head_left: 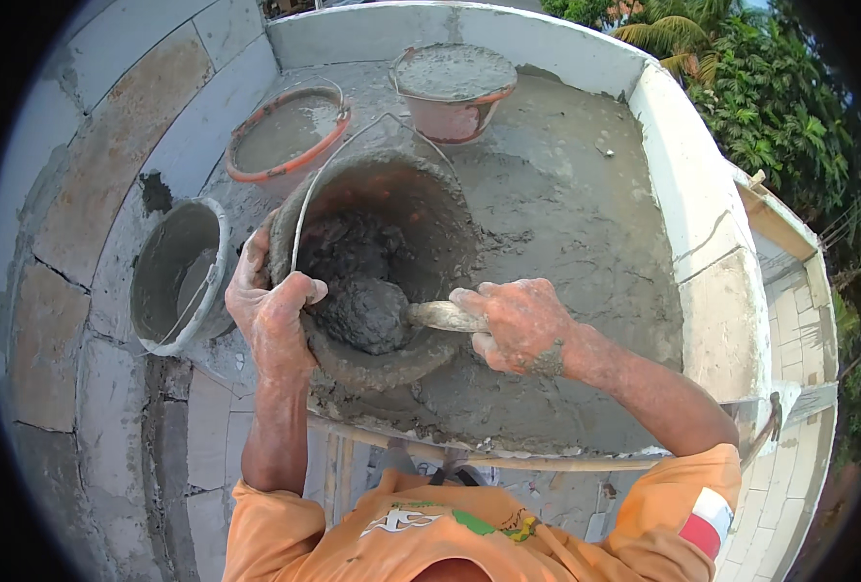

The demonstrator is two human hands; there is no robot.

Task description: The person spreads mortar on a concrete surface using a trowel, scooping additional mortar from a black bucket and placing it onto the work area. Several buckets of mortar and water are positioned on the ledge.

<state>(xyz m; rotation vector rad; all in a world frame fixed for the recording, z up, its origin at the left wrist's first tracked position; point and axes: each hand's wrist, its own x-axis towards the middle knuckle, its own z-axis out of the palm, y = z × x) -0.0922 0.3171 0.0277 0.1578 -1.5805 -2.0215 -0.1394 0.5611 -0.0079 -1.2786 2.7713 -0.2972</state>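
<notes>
A bucket (450, 233) coated in grey mortar is tilted towards me, its mouth facing up at me and its wire handle standing up. My left hand (273, 306) grips its left rim, thumb over the edge. In my right hand (522, 325) is the pale handle of a trowel (440, 316). The trowel's blade is hidden under a lump of wet mortar (367, 312) at the bucket's near lip. More dark mortar lies deeper inside the bucket.
Behind stand an orange-rimmed bucket (285, 136) of grey liquid and a full reddish bucket (454, 107). A grey bucket (180, 274) leans at left. Low block walls (692, 175) enclose the mortar-covered slab (576, 223). Bamboo poles (338, 466) show below its near edge.
</notes>
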